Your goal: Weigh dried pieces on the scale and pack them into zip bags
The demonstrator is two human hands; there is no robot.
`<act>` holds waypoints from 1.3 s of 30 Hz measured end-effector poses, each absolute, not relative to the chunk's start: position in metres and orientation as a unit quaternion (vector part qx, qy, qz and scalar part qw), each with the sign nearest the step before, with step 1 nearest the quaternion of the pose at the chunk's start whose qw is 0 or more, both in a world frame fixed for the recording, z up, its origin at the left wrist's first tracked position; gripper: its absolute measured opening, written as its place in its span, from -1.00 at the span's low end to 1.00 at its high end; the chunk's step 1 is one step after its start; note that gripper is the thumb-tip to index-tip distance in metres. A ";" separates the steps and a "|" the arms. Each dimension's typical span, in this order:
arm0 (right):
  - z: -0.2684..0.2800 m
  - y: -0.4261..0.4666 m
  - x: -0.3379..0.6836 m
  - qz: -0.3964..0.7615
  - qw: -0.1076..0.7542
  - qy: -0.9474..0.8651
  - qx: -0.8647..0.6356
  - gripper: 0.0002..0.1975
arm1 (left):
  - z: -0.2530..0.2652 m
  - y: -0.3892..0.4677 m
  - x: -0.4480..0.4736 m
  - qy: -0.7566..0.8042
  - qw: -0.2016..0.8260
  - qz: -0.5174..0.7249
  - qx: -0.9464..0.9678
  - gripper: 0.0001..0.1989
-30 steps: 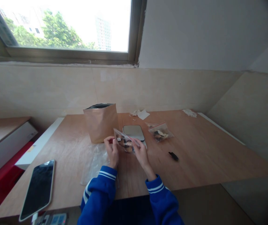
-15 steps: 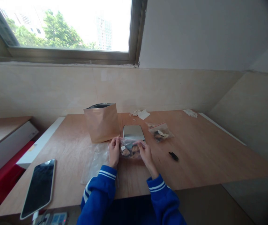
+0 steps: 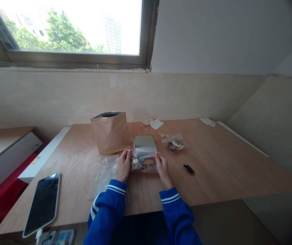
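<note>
A clear zip bag (image 3: 144, 163) with brown pieces and a small white label inside is stretched between my hands, just above the table. My left hand (image 3: 124, 165) pinches its upper left corner. At the upper right corner, my right hand (image 3: 162, 168) is closed on the same bag. Directly behind it lies a flat scale with a silver plate (image 3: 145, 143). Empty clear plastic bags (image 3: 103, 178) lie flat beside and partly under my left forearm. What the brown pieces are, I cannot make out.
A brown kraft pouch (image 3: 110, 133) stands with its top open at the back left. Another zip bag (image 3: 175, 143) with dark and pale pieces lies right of the scale. Nearby is a small black object (image 3: 189, 169). A tablet (image 3: 42, 204) lies front left; paper scraps (image 3: 156, 124) lie along the back.
My right hand has slid right along the bag's top edge to its corner, so the bag is now spread wider. My left hand has stayed in place.
</note>
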State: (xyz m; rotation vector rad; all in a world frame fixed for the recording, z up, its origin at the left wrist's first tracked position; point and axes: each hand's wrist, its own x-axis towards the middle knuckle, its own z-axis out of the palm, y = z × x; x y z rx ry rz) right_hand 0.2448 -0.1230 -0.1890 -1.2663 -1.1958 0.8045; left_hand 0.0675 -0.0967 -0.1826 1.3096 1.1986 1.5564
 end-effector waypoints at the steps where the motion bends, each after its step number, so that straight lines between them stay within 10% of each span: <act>1: -0.190 -0.123 0.245 0.326 0.580 -0.508 -0.547 -0.41 | -0.181 -0.097 0.068 0.470 0.384 0.608 0.512 -0.65; 39: -0.202 -0.120 0.252 0.221 0.668 -0.407 -0.583 -0.52 | -0.185 -0.098 0.068 0.490 0.385 0.624 0.472 -0.67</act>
